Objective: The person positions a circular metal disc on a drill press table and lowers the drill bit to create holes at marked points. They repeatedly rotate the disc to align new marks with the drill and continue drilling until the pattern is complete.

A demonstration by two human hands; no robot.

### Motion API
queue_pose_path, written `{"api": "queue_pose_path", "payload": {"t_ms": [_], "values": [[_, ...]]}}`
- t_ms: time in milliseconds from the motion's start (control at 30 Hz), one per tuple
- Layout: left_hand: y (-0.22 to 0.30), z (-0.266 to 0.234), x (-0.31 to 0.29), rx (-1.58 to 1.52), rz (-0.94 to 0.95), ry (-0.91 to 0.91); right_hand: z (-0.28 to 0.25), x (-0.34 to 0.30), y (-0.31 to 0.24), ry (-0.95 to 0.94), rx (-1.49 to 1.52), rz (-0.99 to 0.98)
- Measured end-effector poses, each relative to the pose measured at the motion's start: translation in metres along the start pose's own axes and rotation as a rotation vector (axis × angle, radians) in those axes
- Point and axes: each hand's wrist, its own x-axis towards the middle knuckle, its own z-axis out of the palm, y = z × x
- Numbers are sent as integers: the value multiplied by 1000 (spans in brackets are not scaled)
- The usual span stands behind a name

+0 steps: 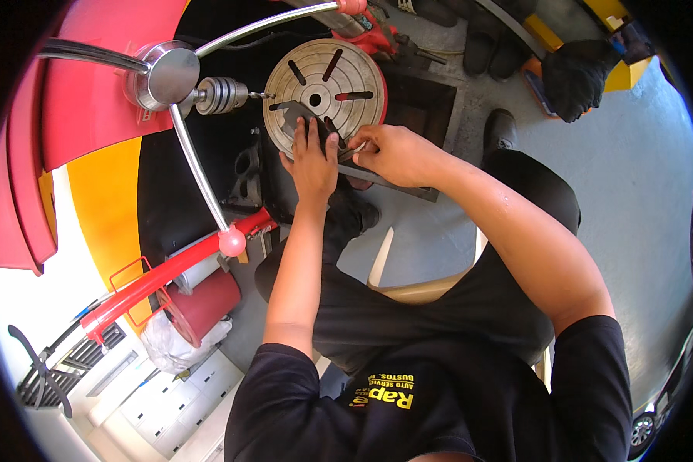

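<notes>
A round, slotted metal drill press table [289,73] lies in front of me. On its near part rests a dark grey flat piece [291,112], partly hidden by my fingers. My left hand [313,165] lies on this piece with its fingers stretched and slightly apart. Close beside it, at the table's near right edge, my right hand [396,154] is closed in a pinch; what sits between its fingertips is too small and covered to make out. Left of the table, a drill chuck [222,96] holds a drill bit [261,95] whose tip reaches the table's left edge in view.
The drill press's three-armed feed handle [173,77] spreads across the upper left, one pink knob [232,241] near my left forearm. A red bar-shaped tool [162,281] and a dark red cylinder [204,306] stand at left. Another person's black shoes [481,50] show at the top.
</notes>
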Motion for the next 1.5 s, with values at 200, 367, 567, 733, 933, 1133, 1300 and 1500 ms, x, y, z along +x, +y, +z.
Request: {"api": "queue_pose_path", "payload": {"t_ms": [200, 367, 567, 733, 933, 1133, 1300, 1500], "values": [[-14, -3, 28, -99, -43, 128, 4, -6, -4, -6, -7, -21], [-14, 32, 19, 15, -79, 16, 1, -9, 2, 16, -17, -41], [-27, 15, 81, -49, -258, 37, 4, -12, 0, -36, -17, -19], [13, 32, 34, 0, -13, -67, -1, -12, 10, -7, -45, -21], [-45, 8, 89, 24, -189, -14, 0, -18, -2, -69, -24, 1], [-22, 30, 38, 64, 10, -63, -7, -14, 6, -11, -41, 0], [-37, 19, 110, 120, -132, 11, 1, -18, -4, -61, -46, -5], [-55, 14, 93, 90, -33, -32, -4, -15, -5, -44, -23, -1]]}}
